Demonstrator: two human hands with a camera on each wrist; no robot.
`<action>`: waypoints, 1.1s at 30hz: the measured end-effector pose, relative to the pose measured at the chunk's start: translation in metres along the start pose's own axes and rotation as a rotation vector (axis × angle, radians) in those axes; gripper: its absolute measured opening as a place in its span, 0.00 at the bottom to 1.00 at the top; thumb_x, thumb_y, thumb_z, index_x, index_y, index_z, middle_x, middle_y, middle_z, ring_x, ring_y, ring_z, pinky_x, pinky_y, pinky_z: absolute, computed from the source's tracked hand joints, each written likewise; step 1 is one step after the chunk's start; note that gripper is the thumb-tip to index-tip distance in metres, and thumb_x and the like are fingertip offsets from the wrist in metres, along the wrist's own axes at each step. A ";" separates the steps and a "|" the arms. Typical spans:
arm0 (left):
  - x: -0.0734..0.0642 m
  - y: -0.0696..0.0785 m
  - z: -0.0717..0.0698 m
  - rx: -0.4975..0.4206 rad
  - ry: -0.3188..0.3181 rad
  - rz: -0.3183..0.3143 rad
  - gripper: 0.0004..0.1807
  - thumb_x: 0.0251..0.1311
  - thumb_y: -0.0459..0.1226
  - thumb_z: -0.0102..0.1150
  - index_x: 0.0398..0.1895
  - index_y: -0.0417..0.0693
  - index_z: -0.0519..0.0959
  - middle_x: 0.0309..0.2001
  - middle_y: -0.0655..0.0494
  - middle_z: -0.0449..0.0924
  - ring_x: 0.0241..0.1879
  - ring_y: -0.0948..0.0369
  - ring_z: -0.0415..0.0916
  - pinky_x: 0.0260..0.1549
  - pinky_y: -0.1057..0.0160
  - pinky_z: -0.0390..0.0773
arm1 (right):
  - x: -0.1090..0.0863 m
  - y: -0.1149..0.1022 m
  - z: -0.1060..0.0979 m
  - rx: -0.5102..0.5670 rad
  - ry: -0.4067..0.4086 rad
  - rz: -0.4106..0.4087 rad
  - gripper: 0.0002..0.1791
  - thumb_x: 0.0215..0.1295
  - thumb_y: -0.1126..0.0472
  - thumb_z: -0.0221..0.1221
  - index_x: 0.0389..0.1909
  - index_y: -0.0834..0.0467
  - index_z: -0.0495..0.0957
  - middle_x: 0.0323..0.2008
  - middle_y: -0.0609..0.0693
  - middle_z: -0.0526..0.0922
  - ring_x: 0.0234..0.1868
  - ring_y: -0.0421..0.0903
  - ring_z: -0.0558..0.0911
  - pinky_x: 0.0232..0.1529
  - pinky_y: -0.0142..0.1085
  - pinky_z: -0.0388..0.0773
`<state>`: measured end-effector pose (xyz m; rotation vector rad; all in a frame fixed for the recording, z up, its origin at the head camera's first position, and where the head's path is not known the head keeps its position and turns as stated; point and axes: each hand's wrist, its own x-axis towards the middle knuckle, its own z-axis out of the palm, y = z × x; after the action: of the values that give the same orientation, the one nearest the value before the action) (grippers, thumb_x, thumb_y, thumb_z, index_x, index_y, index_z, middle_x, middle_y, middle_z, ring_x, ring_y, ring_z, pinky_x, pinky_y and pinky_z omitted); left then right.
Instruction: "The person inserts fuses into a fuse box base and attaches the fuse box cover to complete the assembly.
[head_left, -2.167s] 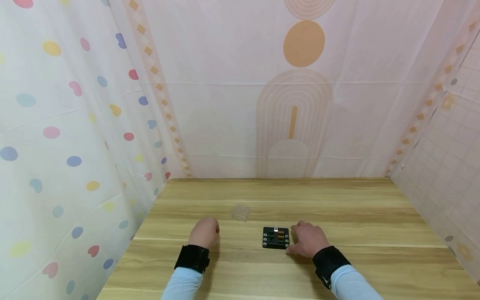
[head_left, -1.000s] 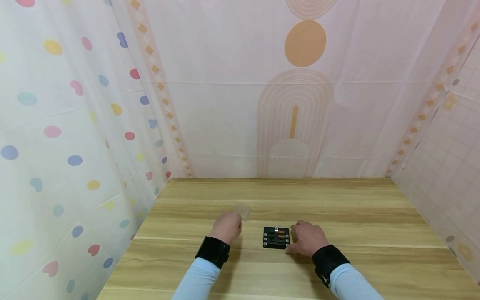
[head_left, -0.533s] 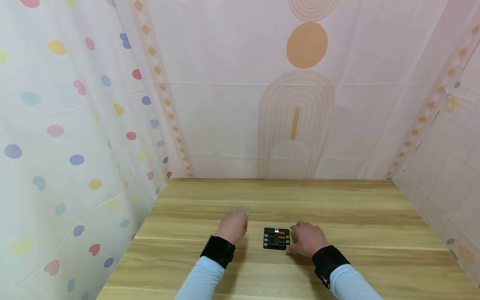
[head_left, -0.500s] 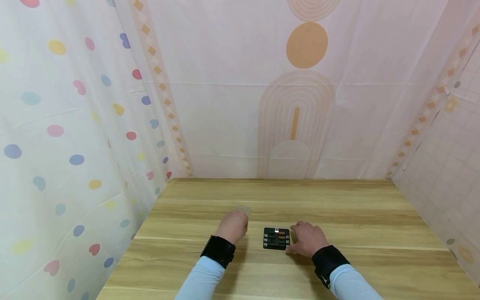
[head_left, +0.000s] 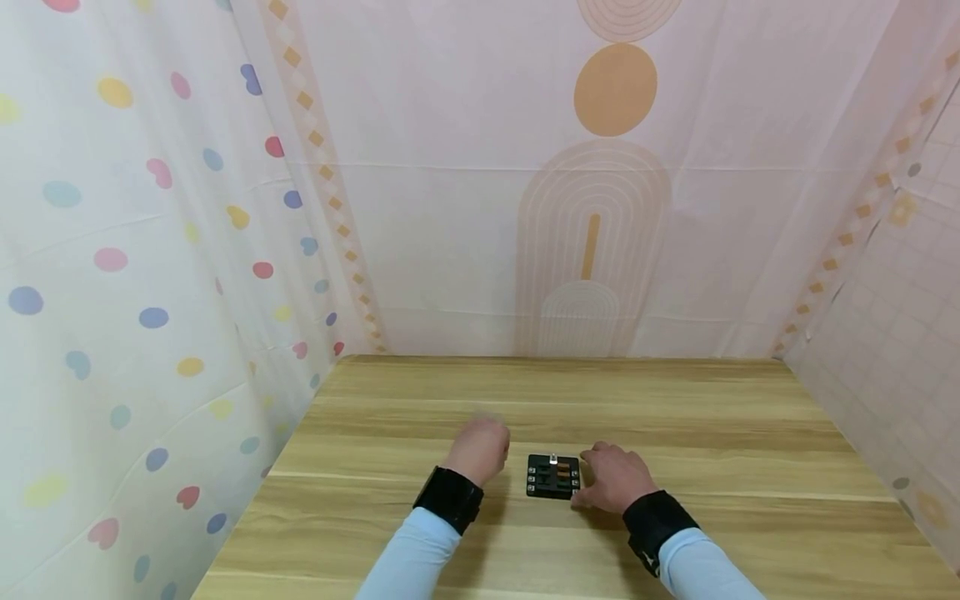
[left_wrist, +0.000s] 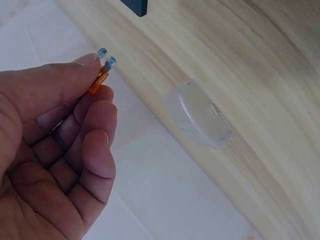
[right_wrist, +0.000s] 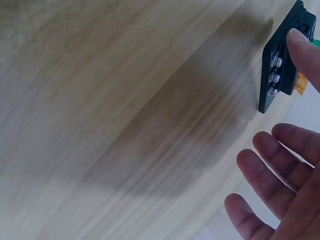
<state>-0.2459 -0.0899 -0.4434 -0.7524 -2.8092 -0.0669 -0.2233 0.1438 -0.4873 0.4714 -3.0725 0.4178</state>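
My left hand (head_left: 478,450) is over the table, left of a black fuse block (head_left: 534,483). In the left wrist view its thumb and index finger pinch an orange blade fuse (left_wrist: 98,82), metal prongs pointing outward. My right hand (head_left: 618,477) is at the block's right side. In the right wrist view its thumb (right_wrist: 300,42) lies against the block, while the other fingers are spread and apart from it. Orange and green fuses show in the block, and a pale one stands at its far edge. A clear plastic cover (left_wrist: 200,117) lies on the table, mostly hidden behind my left hand in the head view.
The wood-grain table (head_left: 675,400) ends at a patterned curtain (head_left: 442,208) at the back. Another curtain with coloured dots (head_left: 112,333) hangs on the left, and a checked one (head_left: 885,317) on the right.
My left hand has moved rightward, closer to the fuse block, and now covers most of the clear cover in the head view. The right hand and the block stay in place.
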 end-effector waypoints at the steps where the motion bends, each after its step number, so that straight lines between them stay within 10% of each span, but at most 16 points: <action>1: 0.001 0.001 0.000 0.007 0.000 0.008 0.13 0.48 0.27 0.71 0.14 0.49 0.80 0.18 0.62 0.74 0.26 0.61 0.72 0.38 0.62 0.75 | 0.000 0.000 0.000 0.000 -0.001 -0.001 0.39 0.43 0.44 0.77 0.53 0.65 0.80 0.50 0.59 0.81 0.51 0.59 0.80 0.49 0.56 0.75; 19: 0.010 0.013 -0.002 -0.012 -0.067 -0.004 0.14 0.54 0.30 0.70 0.15 0.51 0.79 0.16 0.64 0.74 0.17 0.69 0.65 0.18 0.71 0.67 | 0.001 -0.002 -0.002 0.012 -0.024 -0.006 0.40 0.44 0.45 0.77 0.55 0.65 0.80 0.52 0.60 0.80 0.52 0.59 0.79 0.50 0.57 0.75; 33: 0.018 0.030 -0.006 -0.029 -0.174 -0.043 0.12 0.56 0.28 0.67 0.19 0.49 0.80 0.20 0.61 0.75 0.20 0.68 0.69 0.21 0.70 0.72 | 0.007 -0.005 0.002 0.026 -0.028 -0.034 0.39 0.44 0.46 0.77 0.54 0.65 0.80 0.49 0.58 0.81 0.47 0.55 0.80 0.46 0.54 0.77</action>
<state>-0.2454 -0.0557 -0.4339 -0.7366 -2.9957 -0.0514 -0.2283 0.1362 -0.4878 0.5336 -3.0846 0.4554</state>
